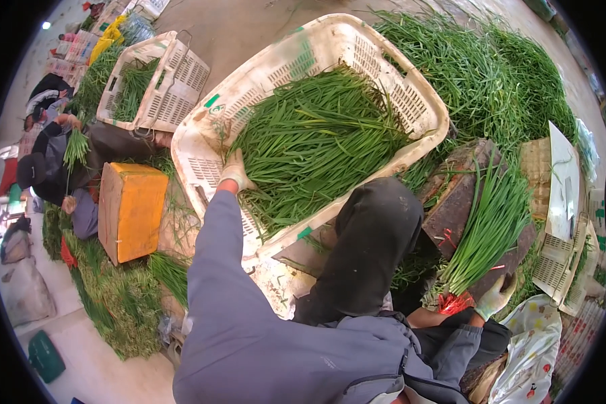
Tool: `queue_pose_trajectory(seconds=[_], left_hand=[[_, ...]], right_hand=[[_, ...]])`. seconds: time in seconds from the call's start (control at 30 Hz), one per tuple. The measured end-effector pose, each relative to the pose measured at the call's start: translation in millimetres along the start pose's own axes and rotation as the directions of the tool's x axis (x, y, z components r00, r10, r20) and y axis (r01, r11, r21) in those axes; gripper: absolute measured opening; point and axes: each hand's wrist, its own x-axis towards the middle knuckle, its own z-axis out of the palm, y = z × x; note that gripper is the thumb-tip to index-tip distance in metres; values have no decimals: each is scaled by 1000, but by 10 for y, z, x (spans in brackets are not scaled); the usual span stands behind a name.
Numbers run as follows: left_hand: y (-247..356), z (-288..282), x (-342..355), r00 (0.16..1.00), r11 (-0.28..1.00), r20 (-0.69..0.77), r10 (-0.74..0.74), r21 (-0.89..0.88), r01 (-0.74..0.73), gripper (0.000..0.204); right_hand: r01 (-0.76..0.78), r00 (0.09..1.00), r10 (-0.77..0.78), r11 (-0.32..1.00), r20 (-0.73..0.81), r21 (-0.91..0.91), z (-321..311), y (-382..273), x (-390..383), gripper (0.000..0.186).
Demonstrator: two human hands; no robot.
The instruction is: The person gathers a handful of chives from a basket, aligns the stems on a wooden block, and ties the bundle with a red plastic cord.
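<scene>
My left hand, in a pale glove, reaches into a large white plastic crate and rests at the left edge of the heaped garlic chives. Thumb and fingers look spread, with the fingertips partly among the leaves. On the right, a bundle of long chives lies with its pale stem ends toward me on a dark wooden surface. Red ties sit at those stem ends. Just beside them is my gloved right hand, its fingers apart and nothing seen in them.
A large heap of loose chives covers the floor at the far right. Leftward are a smaller white crate, an orange box and bunched chives. A person at the left holds a bunch. A patterned sheet lies lower right.
</scene>
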Motion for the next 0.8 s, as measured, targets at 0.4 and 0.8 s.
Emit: queue_pose_trajectory(seconds=[0.4, 0.8], left_hand=[[428, -98, -447, 977, 981, 145, -156, 142, 135, 89], [1674, -875, -168, 899, 943, -285, 332, 125, -308, 40]], right_hand=[[-72, 997, 65, 980, 42, 187, 291, -116, -84, 37], [-15, 999, 9, 988, 40, 154, 55, -16, -100, 35]])
